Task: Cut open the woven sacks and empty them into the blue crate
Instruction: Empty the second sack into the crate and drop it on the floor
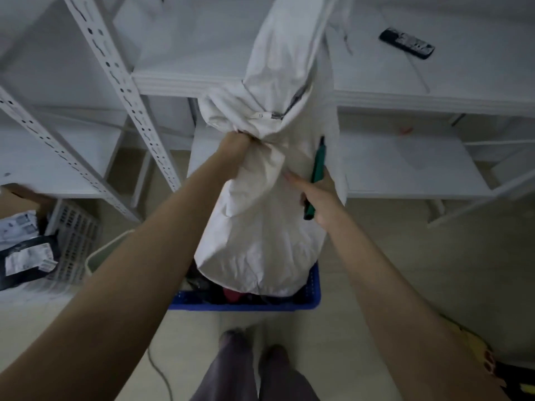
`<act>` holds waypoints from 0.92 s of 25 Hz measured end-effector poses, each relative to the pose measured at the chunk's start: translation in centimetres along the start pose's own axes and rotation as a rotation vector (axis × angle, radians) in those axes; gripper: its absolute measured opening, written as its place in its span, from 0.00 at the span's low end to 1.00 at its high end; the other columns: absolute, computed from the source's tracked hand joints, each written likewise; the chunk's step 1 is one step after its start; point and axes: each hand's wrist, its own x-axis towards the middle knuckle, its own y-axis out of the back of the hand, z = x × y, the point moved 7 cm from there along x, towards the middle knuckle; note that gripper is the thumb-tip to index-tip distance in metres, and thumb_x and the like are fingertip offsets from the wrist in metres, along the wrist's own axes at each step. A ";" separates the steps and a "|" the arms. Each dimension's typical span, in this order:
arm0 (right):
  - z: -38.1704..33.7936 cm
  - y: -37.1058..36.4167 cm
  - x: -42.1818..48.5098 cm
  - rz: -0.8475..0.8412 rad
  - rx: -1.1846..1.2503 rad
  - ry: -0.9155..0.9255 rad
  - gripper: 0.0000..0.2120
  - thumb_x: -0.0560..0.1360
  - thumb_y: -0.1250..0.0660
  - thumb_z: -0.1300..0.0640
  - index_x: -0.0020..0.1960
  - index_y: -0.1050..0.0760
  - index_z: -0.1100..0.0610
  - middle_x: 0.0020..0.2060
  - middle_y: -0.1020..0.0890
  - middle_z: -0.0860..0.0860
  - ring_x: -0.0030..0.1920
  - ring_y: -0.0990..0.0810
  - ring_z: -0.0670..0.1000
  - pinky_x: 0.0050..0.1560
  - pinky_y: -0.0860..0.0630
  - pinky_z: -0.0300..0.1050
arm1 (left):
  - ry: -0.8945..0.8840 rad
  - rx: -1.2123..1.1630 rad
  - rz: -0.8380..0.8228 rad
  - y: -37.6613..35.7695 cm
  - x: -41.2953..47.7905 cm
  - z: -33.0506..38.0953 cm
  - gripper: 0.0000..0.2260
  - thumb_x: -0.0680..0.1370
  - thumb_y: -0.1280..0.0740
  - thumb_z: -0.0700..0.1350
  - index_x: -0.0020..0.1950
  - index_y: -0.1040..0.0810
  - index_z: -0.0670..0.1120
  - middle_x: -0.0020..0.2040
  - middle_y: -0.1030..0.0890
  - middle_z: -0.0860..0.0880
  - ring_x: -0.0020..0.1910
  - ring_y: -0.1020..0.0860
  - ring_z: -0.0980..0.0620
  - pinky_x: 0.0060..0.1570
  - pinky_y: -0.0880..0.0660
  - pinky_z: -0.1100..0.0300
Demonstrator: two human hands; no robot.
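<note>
Your legs [231,369] stand just behind the blue crate [246,305]. Sack [260,227] stands in it, toward the right edge. Left hand [236,146] fists the bunched neck. Right hand [321,198] curls round the green cutter [318,163], forefinger out on the cloth. Risk: a slip across taut cloth runs the blade toward your left hand.

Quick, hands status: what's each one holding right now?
Left hand: closed, gripping bunched fabric of the sack.
Right hand: closed on the cutter, forefinger out against the sack.
</note>
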 end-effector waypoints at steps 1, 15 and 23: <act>0.1 -1.8 0.4 -0.061 -0.029 -0.003 0.47 0.59 0.20 0.43 0.72 0.37 0.50 0.53 0.22 0.51 0.35 0.28 0.46 0.29 0.28 0.38 | 0.090 -0.004 -0.049 -0.4 0.0 -0.9 0.12 0.79 0.39 0.44 0.60 0.25 0.42 0.51 0.21 0.45 0.47 0.23 0.49 0.43 0.25 0.60; 3.4 -3.2 2.2 0.227 0.145 -0.207 0.12 0.76 0.34 0.57 0.36 0.32 0.57 0.26 0.28 0.53 0.22 0.32 0.49 0.22 0.33 0.38 | -0.918 1.129 -0.079 3.3 -4.3 1.9 0.58 0.64 0.39 0.75 0.76 0.62 0.39 0.76 0.60 0.37 0.75 0.60 0.40 0.73 0.54 0.43; 6.3 -3.7 1.9 -0.070 0.604 -0.405 0.11 0.76 0.35 0.59 0.35 0.30 0.56 0.20 0.31 0.48 0.16 0.37 0.42 0.17 0.39 0.34 | -0.598 1.434 -0.332 -3.6 -2.2 -7.9 0.50 0.68 0.27 0.58 0.77 0.57 0.43 0.72 0.35 0.40 0.68 0.33 0.41 0.61 0.31 0.50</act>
